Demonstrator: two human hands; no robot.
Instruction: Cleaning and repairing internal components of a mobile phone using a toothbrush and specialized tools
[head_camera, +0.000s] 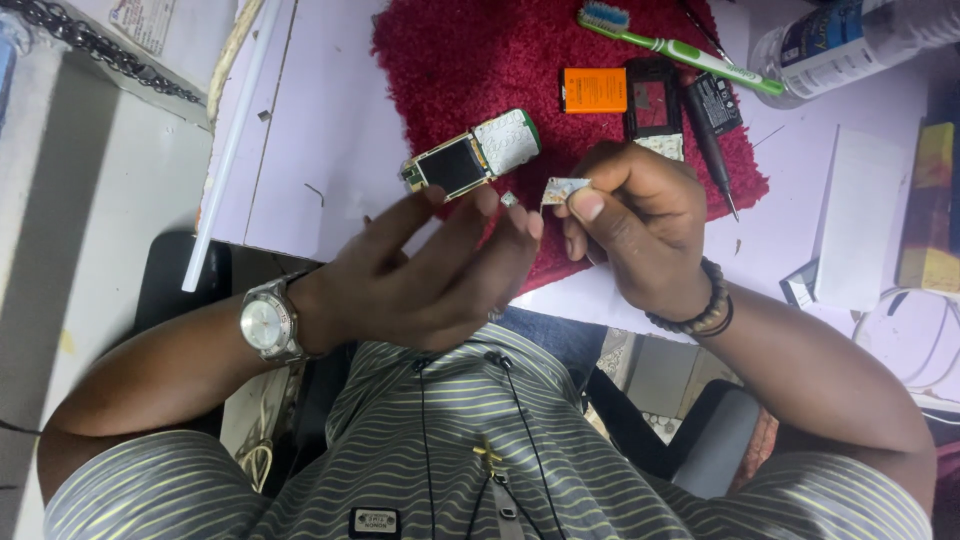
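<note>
The right hand (630, 225) pinched a small metal part (565, 188) at its fingertips. The left hand (440, 270), fingers spread and empty, was nearer the stripped phone (470, 157), just beyond it.

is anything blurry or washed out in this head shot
Head view: the left hand is smeared by motion blur; the right hand pinching a small metal part is sharper; the red mat and orange battery are crisp; lighting is soft and even.
</note>
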